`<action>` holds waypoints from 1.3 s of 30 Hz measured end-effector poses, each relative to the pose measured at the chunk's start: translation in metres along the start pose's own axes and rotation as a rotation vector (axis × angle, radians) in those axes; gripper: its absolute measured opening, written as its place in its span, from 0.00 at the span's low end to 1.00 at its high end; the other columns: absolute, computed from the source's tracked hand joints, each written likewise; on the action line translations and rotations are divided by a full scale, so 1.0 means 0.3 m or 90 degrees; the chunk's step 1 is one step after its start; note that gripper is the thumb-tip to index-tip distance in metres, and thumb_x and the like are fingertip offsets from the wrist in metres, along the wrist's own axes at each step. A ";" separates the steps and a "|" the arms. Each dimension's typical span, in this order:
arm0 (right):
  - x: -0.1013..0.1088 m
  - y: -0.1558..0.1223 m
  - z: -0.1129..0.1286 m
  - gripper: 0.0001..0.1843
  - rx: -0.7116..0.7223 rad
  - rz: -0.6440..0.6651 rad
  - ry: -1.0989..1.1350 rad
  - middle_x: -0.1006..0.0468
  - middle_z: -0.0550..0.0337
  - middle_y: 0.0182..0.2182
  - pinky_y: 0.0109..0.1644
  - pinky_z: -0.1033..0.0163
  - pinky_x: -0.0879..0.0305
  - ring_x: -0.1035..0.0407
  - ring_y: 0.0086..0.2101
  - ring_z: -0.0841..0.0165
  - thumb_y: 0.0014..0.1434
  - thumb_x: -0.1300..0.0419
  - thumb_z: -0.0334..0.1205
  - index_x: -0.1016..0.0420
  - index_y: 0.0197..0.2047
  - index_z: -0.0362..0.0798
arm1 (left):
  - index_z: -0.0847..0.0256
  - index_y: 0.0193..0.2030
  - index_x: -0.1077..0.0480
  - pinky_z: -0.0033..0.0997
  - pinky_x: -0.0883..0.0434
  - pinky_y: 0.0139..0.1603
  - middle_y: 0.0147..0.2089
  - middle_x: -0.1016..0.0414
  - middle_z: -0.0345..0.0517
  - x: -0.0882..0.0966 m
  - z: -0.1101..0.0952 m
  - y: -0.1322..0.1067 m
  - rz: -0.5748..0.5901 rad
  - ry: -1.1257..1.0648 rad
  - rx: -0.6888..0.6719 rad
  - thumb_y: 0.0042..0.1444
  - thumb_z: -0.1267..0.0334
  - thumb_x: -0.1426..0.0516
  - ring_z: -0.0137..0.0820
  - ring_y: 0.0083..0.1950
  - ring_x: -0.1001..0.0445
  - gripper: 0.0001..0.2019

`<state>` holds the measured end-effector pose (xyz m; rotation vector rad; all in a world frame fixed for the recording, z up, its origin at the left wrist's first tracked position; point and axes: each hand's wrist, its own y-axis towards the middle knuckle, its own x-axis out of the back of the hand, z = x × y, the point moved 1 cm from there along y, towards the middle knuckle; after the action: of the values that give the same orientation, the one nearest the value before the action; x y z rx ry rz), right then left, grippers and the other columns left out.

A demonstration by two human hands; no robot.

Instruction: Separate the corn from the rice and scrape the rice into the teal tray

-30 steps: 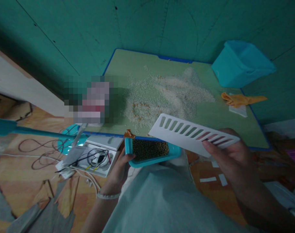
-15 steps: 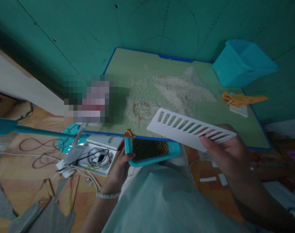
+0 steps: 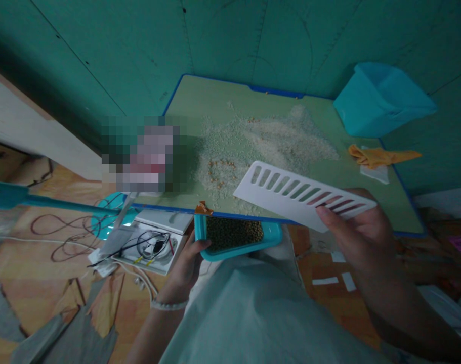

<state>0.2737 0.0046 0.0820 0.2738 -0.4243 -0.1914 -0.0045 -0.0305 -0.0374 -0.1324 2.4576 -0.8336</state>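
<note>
My left hand point(image 3: 187, 265) grips the near left corner of a teal tray point(image 3: 273, 236) filled with small dark beans, held at the front edge of a green blue-rimmed board point(image 3: 200, 96). My right hand point(image 3: 357, 235) holds one end of a white slotted plastic panel point(image 3: 291, 194), which slants out over the tray and the board. A wide scatter of pale grains point(image 3: 268, 144) with a few yellow kernels lies on the board beyond the panel.
A teal bin point(image 3: 382, 98) stands at the board's far right corner, with an orange cloth point(image 3: 378, 155) beside it. A white box with wires point(image 3: 154, 242) and a teal pole point(image 3: 44, 202) lie on the floor to the left. A blurred patch sits at the board's left.
The white panel has drifted slightly, dipping left and then back up to the right. The tray and my left hand have stayed put.
</note>
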 end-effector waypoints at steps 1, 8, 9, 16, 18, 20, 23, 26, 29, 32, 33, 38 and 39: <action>0.000 0.000 -0.002 0.06 0.005 -0.001 -0.004 0.18 0.63 0.34 0.39 0.61 0.26 0.22 0.34 0.66 0.60 0.34 0.37 0.24 0.41 0.54 | 0.57 0.58 0.25 0.44 0.28 0.59 0.55 0.16 0.45 0.002 0.003 0.005 0.004 -0.006 -0.003 0.45 0.63 0.35 0.52 0.63 0.26 0.29; -0.005 -0.006 0.010 0.06 0.035 0.026 -0.007 0.18 0.63 0.34 0.37 0.63 0.25 0.22 0.34 0.66 0.60 0.34 0.35 0.23 0.41 0.54 | 0.58 0.58 0.25 0.46 0.29 0.59 0.55 0.16 0.47 0.013 0.011 0.015 -0.001 -0.011 0.000 0.43 0.62 0.34 0.55 0.63 0.27 0.30; -0.005 -0.006 0.013 0.07 0.037 0.028 0.000 0.17 0.63 0.34 0.38 0.63 0.25 0.21 0.34 0.66 0.60 0.35 0.35 0.23 0.42 0.55 | 0.57 0.58 0.25 0.46 0.29 0.59 0.54 0.16 0.47 0.011 0.009 0.011 -0.004 -0.008 -0.001 0.44 0.62 0.34 0.54 0.63 0.27 0.30; -0.017 -0.017 0.022 0.09 0.035 0.093 0.008 0.18 0.65 0.35 0.37 0.66 0.25 0.21 0.35 0.68 0.61 0.36 0.33 0.22 0.43 0.57 | 0.57 0.58 0.26 0.44 0.27 0.57 0.50 0.15 0.44 0.000 -0.001 0.008 -0.001 0.001 -0.023 0.45 0.63 0.35 0.51 0.61 0.25 0.29; -0.017 -0.023 0.027 0.09 0.036 0.106 0.011 0.18 0.64 0.35 0.35 0.67 0.25 0.21 0.34 0.68 0.61 0.35 0.33 0.22 0.43 0.57 | 0.58 0.57 0.25 0.45 0.26 0.55 0.48 0.15 0.45 0.005 -0.003 0.015 -0.002 0.002 -0.024 0.43 0.63 0.35 0.52 0.60 0.25 0.29; -0.013 -0.027 0.031 0.09 0.035 0.109 0.027 0.18 0.64 0.35 0.36 0.67 0.25 0.21 0.34 0.68 0.61 0.35 0.33 0.22 0.43 0.57 | 0.58 0.54 0.23 0.45 0.26 0.55 0.47 0.15 0.46 0.013 -0.008 0.019 -0.006 0.008 -0.031 0.41 0.63 0.34 0.53 0.59 0.24 0.29; -0.004 -0.033 0.027 0.09 0.015 0.101 0.059 0.17 0.64 0.36 0.39 0.65 0.24 0.21 0.36 0.67 0.61 0.36 0.33 0.22 0.43 0.57 | 0.59 0.52 0.22 0.46 0.26 0.55 0.48 0.15 0.46 0.021 -0.019 0.019 -0.030 0.006 -0.047 0.39 0.63 0.34 0.54 0.58 0.24 0.28; -0.004 -0.040 0.011 0.09 -0.008 0.083 0.083 0.17 0.64 0.36 0.40 0.62 0.23 0.20 0.36 0.66 0.61 0.36 0.34 0.23 0.44 0.57 | 0.60 0.51 0.22 0.46 0.26 0.55 0.46 0.14 0.47 0.020 -0.030 0.013 -0.041 0.003 -0.048 0.38 0.63 0.34 0.54 0.58 0.24 0.28; -0.021 -0.038 -0.002 0.09 -0.010 0.061 0.094 0.17 0.64 0.37 0.41 0.61 0.23 0.21 0.37 0.66 0.61 0.35 0.35 0.23 0.45 0.57 | 0.59 0.49 0.21 0.46 0.26 0.55 0.41 0.13 0.45 0.011 -0.039 0.011 -0.029 0.009 -0.057 0.39 0.62 0.34 0.53 0.58 0.24 0.25; -0.055 -0.013 0.002 0.09 0.026 0.064 0.102 0.18 0.65 0.36 0.40 0.63 0.25 0.21 0.37 0.67 0.61 0.36 0.34 0.24 0.44 0.57 | 0.59 0.48 0.20 0.46 0.26 0.54 0.34 0.14 0.44 0.006 -0.043 0.013 -0.016 0.005 -0.061 0.40 0.62 0.34 0.53 0.57 0.23 0.24; -0.068 -0.001 0.006 0.08 0.042 0.071 0.101 0.18 0.65 0.36 0.39 0.64 0.25 0.22 0.36 0.68 0.61 0.36 0.34 0.24 0.43 0.57 | 0.58 0.48 0.20 0.47 0.26 0.55 0.34 0.14 0.44 0.006 -0.043 0.015 -0.014 0.004 -0.061 0.40 0.62 0.34 0.53 0.57 0.22 0.24; -0.112 0.045 0.033 0.08 0.094 0.145 0.047 0.21 0.64 0.33 0.35 0.66 0.27 0.24 0.32 0.69 0.61 0.38 0.32 0.27 0.42 0.55 | 0.59 0.48 0.20 0.49 0.26 0.56 0.38 0.13 0.46 0.015 -0.039 0.009 -0.005 0.002 -0.057 0.41 0.62 0.34 0.53 0.58 0.23 0.23; -0.115 0.048 0.037 0.08 0.102 0.156 0.037 0.21 0.65 0.33 0.34 0.66 0.28 0.24 0.32 0.70 0.61 0.38 0.31 0.27 0.42 0.55 | 0.59 0.48 0.20 0.49 0.26 0.56 0.38 0.13 0.46 0.017 -0.039 0.005 -0.006 0.002 -0.057 0.41 0.62 0.34 0.53 0.58 0.23 0.23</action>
<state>0.2398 0.0240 0.0828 0.3809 -0.4120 0.0907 -0.0148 -0.0243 -0.0330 -0.1755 2.4994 -0.7288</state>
